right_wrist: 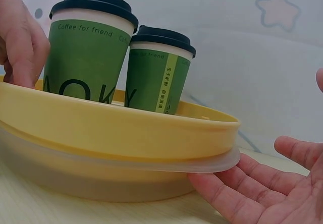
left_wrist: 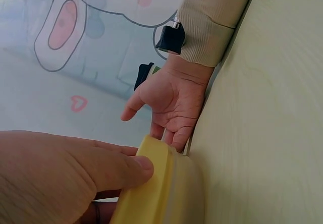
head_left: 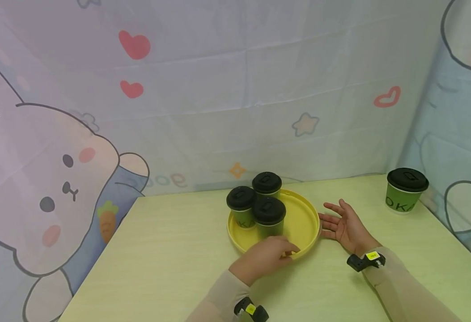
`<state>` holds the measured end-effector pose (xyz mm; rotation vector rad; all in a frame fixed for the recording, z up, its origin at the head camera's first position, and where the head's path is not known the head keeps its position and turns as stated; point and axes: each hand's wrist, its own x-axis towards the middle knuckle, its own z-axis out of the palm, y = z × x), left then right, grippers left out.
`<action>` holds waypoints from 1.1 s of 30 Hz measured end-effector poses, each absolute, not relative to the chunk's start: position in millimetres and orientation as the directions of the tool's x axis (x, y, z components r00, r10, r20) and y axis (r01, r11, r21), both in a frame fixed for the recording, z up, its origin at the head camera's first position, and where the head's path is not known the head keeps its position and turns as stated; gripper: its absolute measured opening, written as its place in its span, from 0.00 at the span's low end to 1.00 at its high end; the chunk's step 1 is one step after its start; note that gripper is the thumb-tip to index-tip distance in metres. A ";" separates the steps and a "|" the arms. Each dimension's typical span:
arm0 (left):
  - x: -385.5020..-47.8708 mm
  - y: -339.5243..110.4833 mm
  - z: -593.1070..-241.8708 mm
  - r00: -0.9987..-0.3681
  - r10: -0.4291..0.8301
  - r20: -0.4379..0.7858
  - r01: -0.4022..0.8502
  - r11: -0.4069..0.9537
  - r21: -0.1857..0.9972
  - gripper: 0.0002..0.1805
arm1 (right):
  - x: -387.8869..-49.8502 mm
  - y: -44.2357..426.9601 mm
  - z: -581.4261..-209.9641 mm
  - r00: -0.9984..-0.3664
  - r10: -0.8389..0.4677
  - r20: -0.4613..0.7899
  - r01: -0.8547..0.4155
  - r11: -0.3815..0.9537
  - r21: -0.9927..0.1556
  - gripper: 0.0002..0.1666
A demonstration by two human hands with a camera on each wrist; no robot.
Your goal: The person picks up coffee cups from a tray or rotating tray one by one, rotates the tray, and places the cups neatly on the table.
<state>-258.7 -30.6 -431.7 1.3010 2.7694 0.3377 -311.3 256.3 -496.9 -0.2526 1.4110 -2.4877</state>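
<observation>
Three green paper coffee cups with black lids, a left cup [head_left: 241, 205], a back cup [head_left: 266, 183] and a front cup [head_left: 268, 217], stand on the left part of a round yellow tray [head_left: 305, 214]. My left hand [head_left: 261, 258] pinches the tray's near rim, with the thumb [left_wrist: 139, 171] outside and fingers reaching inside. At the tray's right side, my right hand [head_left: 350, 228] is palm up with fingers extended. Its fingertips [right_wrist: 207, 181] touch the pale lower edge of the tray in the right wrist view.
A fourth lidded green cup [head_left: 404, 192] stands at the table's back right corner. The pale table [head_left: 171, 250] meets a cartoon-printed cloth [head_left: 203, 112] at the back and sides.
</observation>
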 end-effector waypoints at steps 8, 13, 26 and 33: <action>-261.1 -40.3 -426.1 -0.648 0.762 -0.002 0.728 0.621 0.290 0.13 | -312.0 256.5 -498.5 -0.949 -0.315 0.006 0.159 -0.497 -0.853 0.32; -262.7 -50.0 -419.6 -0.648 0.761 -0.036 0.711 0.621 0.331 0.12 | -312.0 256.9 -498.3 -0.948 -0.317 -0.004 0.173 -0.509 -0.843 0.32; -265.7 -68.7 -409.1 -0.672 0.730 -0.125 0.640 0.657 0.398 0.13 | -311.9 256.0 -497.3 -0.949 -0.314 -0.015 0.179 -0.503 -0.845 0.36; -267.8 -78.4 -401.2 -0.692 0.705 -0.159 0.576 0.671 0.466 0.15 | -311.8 255.3 -497.1 -0.952 -0.306 -0.019 0.176 -0.495 -0.851 0.38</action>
